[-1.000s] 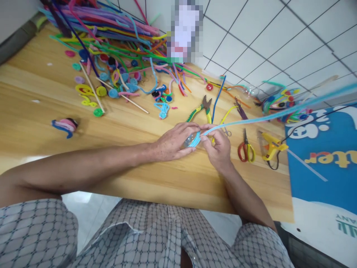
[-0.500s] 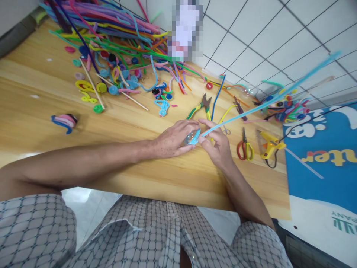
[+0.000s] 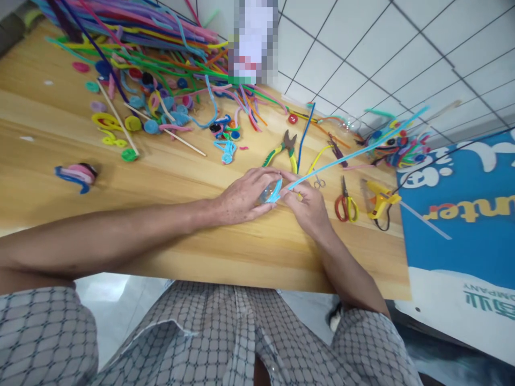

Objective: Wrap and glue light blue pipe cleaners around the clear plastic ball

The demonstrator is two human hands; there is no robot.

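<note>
My left hand (image 3: 243, 198) is closed around a small clear ball (image 3: 266, 193), its fingers covering part of it. Light blue pipe cleaner (image 3: 341, 162) is wound along the right side of the ball, and its long loose end slants up to the right. My right hand (image 3: 306, 205) pinches that pipe cleaner close to the ball. Just beyond the hands lie pliers (image 3: 290, 151) with green and yellow handles. Small scissors (image 3: 319, 182) rest by my right fingers, partly hidden.
A heap of coloured pipe cleaners (image 3: 161, 40) fills the back left, with small coiled pieces before it. Red-and-yellow scissors (image 3: 346, 206) and a yellow glue gun (image 3: 380, 199) lie to the right. A pink and blue piece (image 3: 76, 176) sits at left. Two thin sticks (image 3: 183, 143) lie among the coils.
The whole view has shifted, so things sit further left and slightly higher. The pipe cleaner's free end has swung lower, and my right fingers have closed in against the ball.
</note>
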